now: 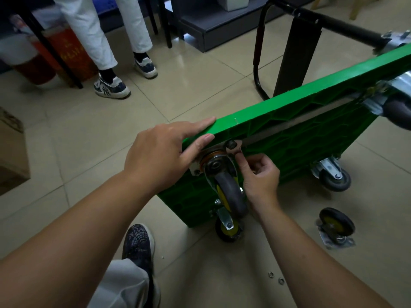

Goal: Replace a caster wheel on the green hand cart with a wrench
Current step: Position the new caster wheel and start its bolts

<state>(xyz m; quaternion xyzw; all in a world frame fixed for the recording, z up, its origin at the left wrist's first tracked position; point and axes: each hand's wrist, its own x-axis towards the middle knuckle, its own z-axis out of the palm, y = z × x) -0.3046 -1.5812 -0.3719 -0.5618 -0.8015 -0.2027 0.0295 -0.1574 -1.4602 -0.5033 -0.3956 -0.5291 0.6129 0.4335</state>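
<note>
From my remote seat I see the green hand cart tipped on its long edge on the tiled floor, with its ribbed underside turned toward me. My left hand reaches in from the lower left, the forearm long and straight. Its fingers lie flat and extended, gripping nothing. The forefinger lies along the cart's upper rim and the next finger presses the face just below.

My right hand comes up from the lower right with the wrist bent slightly inward and the fingers curled tight. Thumb and forefinger pinch the corner of the mounting plate, just under a dark bolt head. I cannot see whether anything small sits between them.

The caster wheel on that plate hangs between my two hands, its grey tyre facing me. A loose caster lies on the floor to the right, well apart from the cart, and two small washers lie nearer me.
</note>
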